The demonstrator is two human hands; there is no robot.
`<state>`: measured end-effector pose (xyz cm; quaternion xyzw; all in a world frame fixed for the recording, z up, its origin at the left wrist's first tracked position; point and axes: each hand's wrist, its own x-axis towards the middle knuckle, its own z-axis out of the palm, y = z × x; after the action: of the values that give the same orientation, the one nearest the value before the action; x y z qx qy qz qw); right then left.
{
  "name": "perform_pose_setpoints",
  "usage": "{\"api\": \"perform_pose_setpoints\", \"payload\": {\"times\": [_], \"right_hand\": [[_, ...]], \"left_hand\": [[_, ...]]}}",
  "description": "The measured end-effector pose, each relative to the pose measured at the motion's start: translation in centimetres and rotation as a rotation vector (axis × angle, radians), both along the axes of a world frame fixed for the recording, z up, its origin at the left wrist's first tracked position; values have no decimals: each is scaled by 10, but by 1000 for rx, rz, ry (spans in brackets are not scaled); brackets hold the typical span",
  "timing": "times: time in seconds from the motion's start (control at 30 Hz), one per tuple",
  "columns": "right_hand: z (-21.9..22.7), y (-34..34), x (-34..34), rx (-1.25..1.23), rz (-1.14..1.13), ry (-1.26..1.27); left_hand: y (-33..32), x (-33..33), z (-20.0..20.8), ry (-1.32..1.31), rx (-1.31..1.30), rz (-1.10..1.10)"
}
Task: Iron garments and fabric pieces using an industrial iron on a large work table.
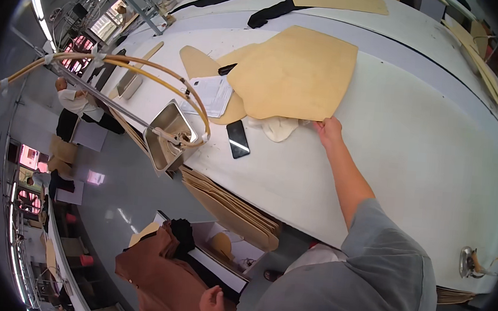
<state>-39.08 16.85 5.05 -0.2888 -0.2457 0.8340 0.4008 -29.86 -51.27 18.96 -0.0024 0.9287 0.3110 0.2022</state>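
A: What's nearest us?
B: The person's grey shirt [374, 276], on the near side of the phone [238, 139] and to its right. Below the phone, off the white table [414, 139], hangs a brown garment [152, 270].

A: And the hands?
B: The right hand [330, 128] is right of the phone, thumb and fingers closed in a pinch on the near edge of a large tan board [296, 71]. The left hand [214, 306] is well down on the phone's near side, fingers loosely curled by the brown garment; whether they grip the cloth, I can't tell.

A: Where is the board exactly?
B: Beyond the phone and to its right, overlapping other tan pieces. A white cloth [280, 130] pokes out from under it, just right of the phone.

A: So which step is this?
B: My reading: taking hold of the board by one edge. Moving it from there would call for a secure pinch and a level pull, since it's wide, held at one corner, and close to those papers [210, 96] beyond the phone, to its left.

A: Any labels or brands?
B: The papers carry faint print, too small to read. The phone's dark face shows only a bright reflection, and I can make out no brand on the board.
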Motion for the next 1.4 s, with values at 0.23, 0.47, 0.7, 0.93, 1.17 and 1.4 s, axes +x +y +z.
{"api": "perform_pose_setpoints", "payload": {"times": [0.23, 0.47, 0.7, 0.93, 1.17, 1.4], "right_hand": [[-12, 55, -121, 1279, -60, -725], [-48, 102, -176, 1444, 183, -1245], [40, 181, 4, 1113, 398, -814], [2, 137, 431, 532, 32, -1999], [-64, -155, 466, 1252, 149, -1925], [-52, -187, 386, 1567, 153, -1421]], "left_hand": [[69, 70, -3, -144, -127, -13], [76, 96, 11, -48, -197, 137], [84, 91, -17, 121, 10, 216], [84, 71, -58, -16, 45, -108], [73, 81, -107, -200, 174, -160], [42, 122, -124, -454, 15, -304]]}}
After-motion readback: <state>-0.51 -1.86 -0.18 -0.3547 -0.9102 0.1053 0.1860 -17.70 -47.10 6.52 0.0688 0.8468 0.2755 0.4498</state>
